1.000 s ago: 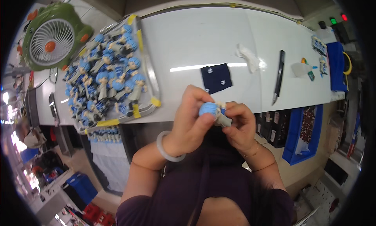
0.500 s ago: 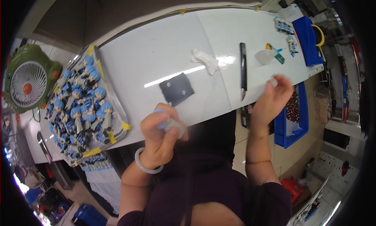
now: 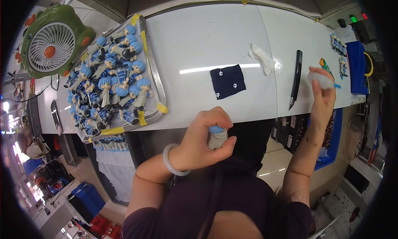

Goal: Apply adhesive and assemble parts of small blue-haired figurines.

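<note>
My left hand (image 3: pixel 209 135) is closed around a small figurine (image 3: pixel 217 140) with light blue hair and a pale grey body, held in front of my chest near the table's front edge. A white bangle circles that wrist. Over the right part of the table, my right hand (image 3: pixel 323 88) grips a translucent squeeze bottle (image 3: pixel 320 79) with a thin blue nozzle tip pointing right. A dark blue patterned cloth (image 3: pixel 228 82) lies on the table beyond my left hand. Between that cloth and the bottle rests a black-handled cutter knife (image 3: pixel 296 79).
On the left, a metal tray (image 3: pixel 159 96) edged with yellow tape is heaped with blue-haired figurines (image 3: pixel 105 83). Behind it stands a green fan (image 3: pixel 54 44). A crumpled white tissue (image 3: pixel 262 59) lies mid-table. Several figurines (image 3: pixel 338 44) stand at the far right beside a blue bin (image 3: pixel 358 67).
My right hand has reached the squeeze bottle, taken hold of it and lifted it off the table. My left hand still holds the figurine, now turned differently. The whole view has shifted.
</note>
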